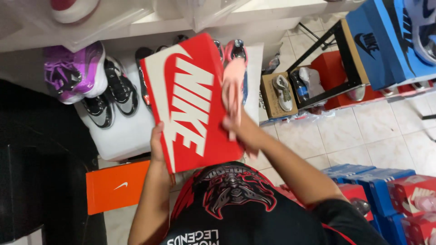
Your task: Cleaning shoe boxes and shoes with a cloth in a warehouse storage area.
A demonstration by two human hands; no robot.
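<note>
While left hand [157, 144] props red shoebox [190, 102], right hand [240, 129] wipes cloth [234, 86]

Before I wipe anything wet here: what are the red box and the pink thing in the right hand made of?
The red box looks like cardboard with a smooth, slightly glossy printed finish; its flat panels and crisp folded edges suggest this. The pink cloth seems soft fabric, matte, hanging limp in folds from the right hand. The left hand grips the box's lower edge.

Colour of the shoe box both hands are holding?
Red with large white lettering, on the shoe box held by left hand and right hand; head view.
</note>
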